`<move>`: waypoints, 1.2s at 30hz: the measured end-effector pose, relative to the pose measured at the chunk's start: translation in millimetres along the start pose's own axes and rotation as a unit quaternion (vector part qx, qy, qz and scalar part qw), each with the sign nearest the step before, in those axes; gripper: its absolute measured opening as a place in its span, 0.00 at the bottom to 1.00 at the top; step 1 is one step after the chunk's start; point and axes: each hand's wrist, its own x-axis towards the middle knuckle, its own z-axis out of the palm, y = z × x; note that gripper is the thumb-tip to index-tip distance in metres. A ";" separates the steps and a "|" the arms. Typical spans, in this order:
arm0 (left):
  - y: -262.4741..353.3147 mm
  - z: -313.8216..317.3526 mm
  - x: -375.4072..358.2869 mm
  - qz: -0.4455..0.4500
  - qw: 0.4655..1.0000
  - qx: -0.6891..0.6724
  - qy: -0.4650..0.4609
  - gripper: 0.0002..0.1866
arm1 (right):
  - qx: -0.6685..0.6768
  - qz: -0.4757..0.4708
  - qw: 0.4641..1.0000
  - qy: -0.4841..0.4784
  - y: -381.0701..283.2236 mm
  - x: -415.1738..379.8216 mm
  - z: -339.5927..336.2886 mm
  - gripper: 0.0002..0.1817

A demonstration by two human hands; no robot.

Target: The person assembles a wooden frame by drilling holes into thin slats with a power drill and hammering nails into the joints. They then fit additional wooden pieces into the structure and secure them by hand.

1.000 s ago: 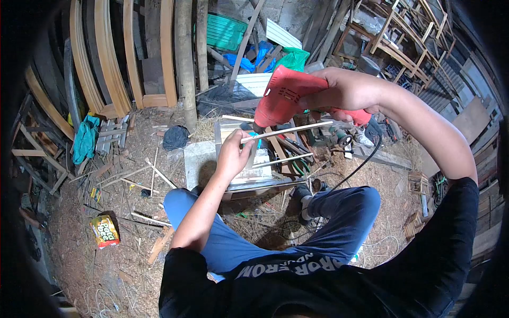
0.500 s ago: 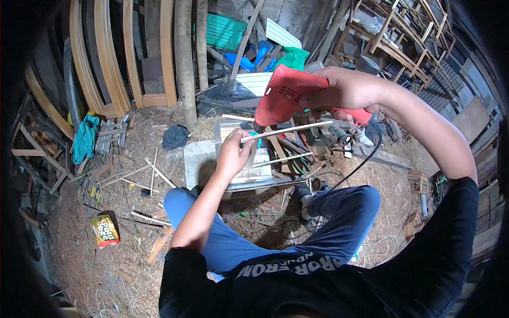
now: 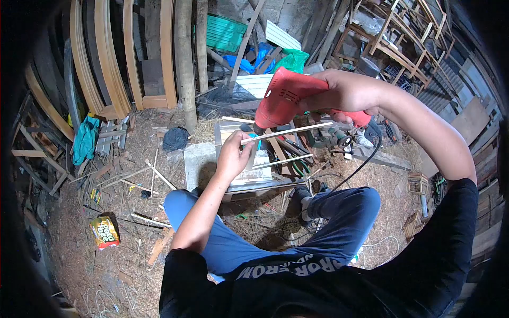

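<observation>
My right hand [image 3: 347,95] is wrapped round a red corded power drill [image 3: 280,100], held with its nose pointing down. The dark tip of the drill is just above the thumb side of my left hand [image 3: 233,155]. Between the fingers of that left hand is one end of a thin wooden strip [image 3: 297,129], whose other end reaches out to the right beneath the drill. Whether the tip touches the strip cannot be made out. A turquoise piece [image 3: 256,140] shows behind the strip, over a low work surface [image 3: 200,161].
Another thin strip [image 3: 283,161] lies across the work surface, near tools. A black cord [image 3: 363,164] runs down from the drill beside my right knee. Wood scraps and a yellow snack packet [image 3: 105,232] lie on the ground at left. Curved wooden frames [image 3: 108,58] stand behind.
Both hands, the drill and the strip stay almost in the same place; only a very slight shift of the drill shows.
</observation>
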 end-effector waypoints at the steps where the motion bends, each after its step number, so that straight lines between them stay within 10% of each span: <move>1: -0.2 0.0 0.0 0.000 1.000 0.001 -0.001 0.08 | 0.001 0.000 1.000 0.000 -1.4 -1.0 0.4 0.15; 36: -9.8 5.9 -1.1 0.025 0.999 0.024 -0.005 0.08 | -0.036 0.002 0.999 -0.019 6.5 18.5 -11.0 0.18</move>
